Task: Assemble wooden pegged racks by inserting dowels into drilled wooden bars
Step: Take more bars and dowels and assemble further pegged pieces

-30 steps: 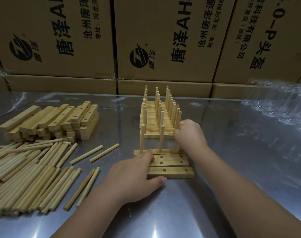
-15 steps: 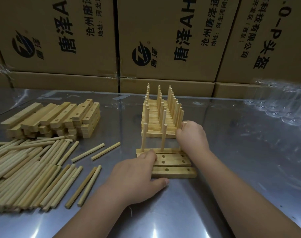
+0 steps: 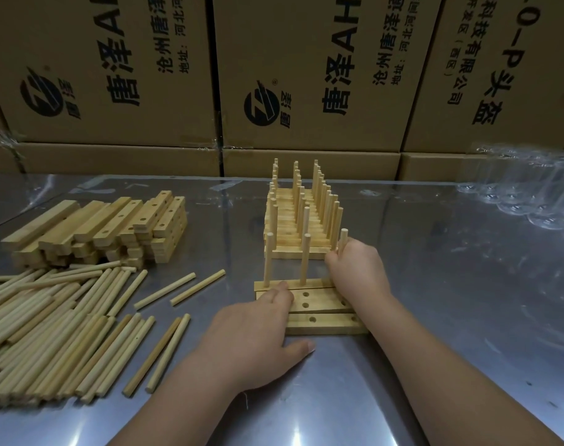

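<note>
Much of the work is already done: a long row of finished racks (image 3: pixel 298 217) stands toward the back of the steel table (image 3: pixel 435 300), pegs upright in three lines, though the crowding makes it hard to count them. The rack in hand sits just in front of that row. Its far bar (image 3: pixel 293 283) lies flat and carries two dowels (image 3: pixel 269 259) standing straight in the left and middle holes. The third dowel (image 3: pixel 343 240) stands upright at the right end, with the right hand (image 3: pixel 359 273) curled round its lower part. Whether it is fully seated I cannot tell, since the fingers hide the hole. The left hand (image 3: pixel 258 329) lies flat, fingers fairly straight and pressing on the left ends of the bars, thumb out on the table. Touching the far bar on its near side lie the nearer bars (image 3: pixel 328 325), their holes empty, so I judge they come next. Plenty is left besides: a stack of drilled bars (image 3: pixel 113 226) at the left and, in front of it, a broad pile of loose dowels (image 3: pixel 49 326). The wood is pale and smooth throughout—square-edged bars with clean round holes, plain round dowels of like length. Cardboard boxes (image 3: pixel 306 75) stand behind, and clear plastic (image 3: pixel 525 194) lies at the right.
</note>
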